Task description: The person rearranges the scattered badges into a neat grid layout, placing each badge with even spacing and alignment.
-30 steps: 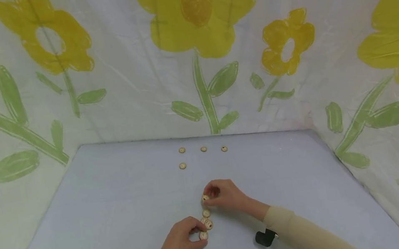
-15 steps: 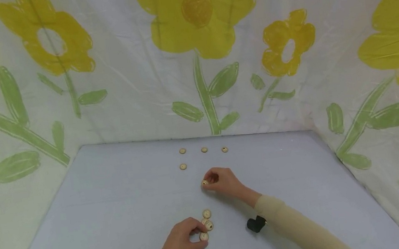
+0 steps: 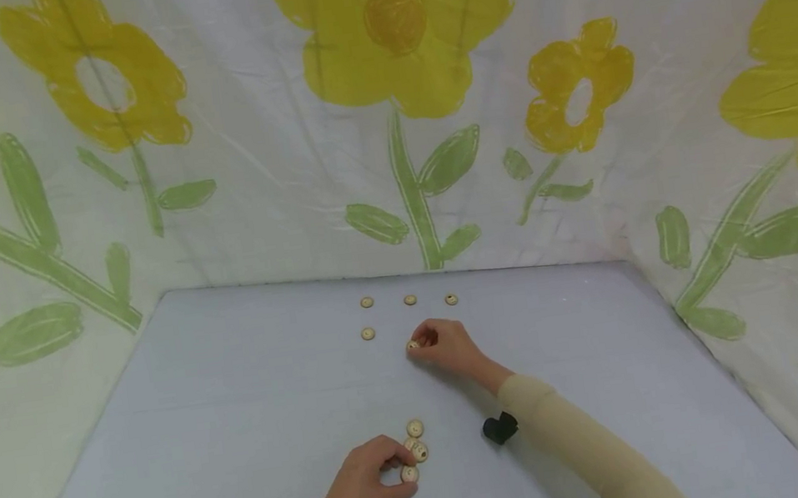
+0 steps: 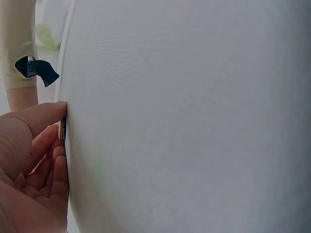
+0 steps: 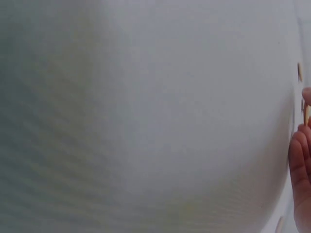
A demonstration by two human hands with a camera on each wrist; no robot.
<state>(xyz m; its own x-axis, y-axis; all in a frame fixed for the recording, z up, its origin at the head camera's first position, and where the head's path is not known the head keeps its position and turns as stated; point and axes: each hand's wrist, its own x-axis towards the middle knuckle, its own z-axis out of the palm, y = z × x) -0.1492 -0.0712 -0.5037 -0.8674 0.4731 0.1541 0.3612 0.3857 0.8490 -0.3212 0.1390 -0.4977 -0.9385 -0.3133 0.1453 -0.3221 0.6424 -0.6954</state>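
My right hand (image 3: 452, 349) pinches a small round wooden disc (image 3: 413, 346) between thumb and fingers, below the back row of discs. At the right border of the right wrist view, only part of that hand and the edge of the disc show. Nearer the front, my left hand (image 3: 365, 474) holds another pale wooden disc (image 3: 409, 474) between thumb and forefinger; the left wrist view has this disc (image 4: 61, 128) edge-on against the table. Just beyond the left fingertips lie overlapping wooden discs (image 3: 418, 450) with dark marks, partly covered by the fingers. One more disc (image 3: 414, 428) lies right behind them.
Three discs form a row near the table's far edge, the middle one (image 3: 410, 300) among them. Another disc (image 3: 368, 334) lies below the row's left end. A black camera mount (image 3: 500, 428) sticks out from the right sleeve. Flower-printed cloth (image 3: 273, 215) hangs around the pale table (image 3: 238, 405).
The right hand has carried its disc away from the front group toward the back row. The left hand has stayed in place with its disc.
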